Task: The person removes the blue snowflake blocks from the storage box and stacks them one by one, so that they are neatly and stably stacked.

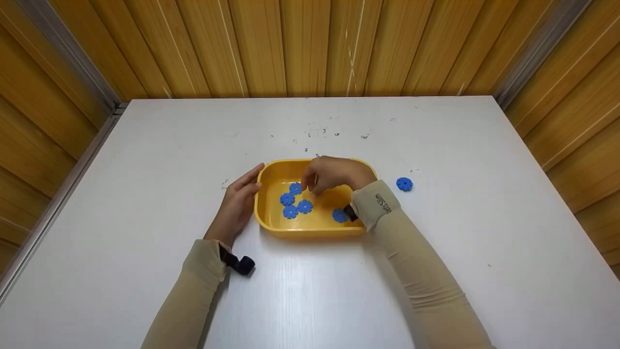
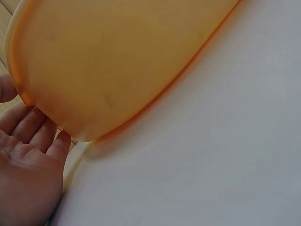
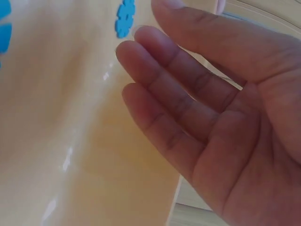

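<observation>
A yellow tray (image 1: 319,233) with raised walls stands on the table. Inside lie several blue notched plastic discs, among them one disc (image 1: 295,188) close to my right fingertips and another disc (image 1: 340,215) partly covered by the wrist strap. My right hand (image 1: 334,173) reaches over the far wall area into the tray. In the right wrist view, its fingers (image 3: 164,117) are loosely bent, apart from the thumb, with nothing visible between them. Against the tray's left end rests my left hand (image 1: 236,207), fingers fairly straight along the outside wall (image 2: 108,70) and thumb near the rim.
One more blue disc (image 1: 404,184) lies on the white table (image 1: 145,203), to the right of the tray. Wood-patterned panels (image 1: 305,48) stand behind and at both sides. A black wrist camera (image 1: 244,265) sticks out from the left sleeve.
</observation>
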The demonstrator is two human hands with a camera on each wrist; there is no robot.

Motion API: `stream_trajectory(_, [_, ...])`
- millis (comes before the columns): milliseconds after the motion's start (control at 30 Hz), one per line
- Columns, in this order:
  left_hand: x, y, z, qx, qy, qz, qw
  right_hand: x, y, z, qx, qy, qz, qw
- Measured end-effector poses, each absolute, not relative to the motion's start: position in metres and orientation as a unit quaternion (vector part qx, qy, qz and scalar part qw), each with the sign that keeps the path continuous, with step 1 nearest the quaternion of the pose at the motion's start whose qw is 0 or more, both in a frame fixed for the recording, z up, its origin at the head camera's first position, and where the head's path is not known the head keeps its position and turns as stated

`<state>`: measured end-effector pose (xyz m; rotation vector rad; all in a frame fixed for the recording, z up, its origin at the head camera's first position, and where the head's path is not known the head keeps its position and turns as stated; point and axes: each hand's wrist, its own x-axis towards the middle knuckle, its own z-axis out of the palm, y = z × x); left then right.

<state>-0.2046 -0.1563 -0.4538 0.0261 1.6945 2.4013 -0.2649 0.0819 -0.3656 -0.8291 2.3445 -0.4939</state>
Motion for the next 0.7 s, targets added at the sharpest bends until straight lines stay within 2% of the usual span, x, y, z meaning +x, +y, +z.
stream_trajectory(233, [-0.205, -0.157, -0.454, 0.006, 0.579, 0.809, 0.101, -0.265, 0.070, -0.373, -0.297, 0.876, -0.182, 0.332])
stream_trajectory(700, [-0.206, -0.156, -0.453, -0.002, 0.578, 0.810, 0.103, -0.257, 0.054, -0.378, -0.275, 0.885, -0.131, 0.353])
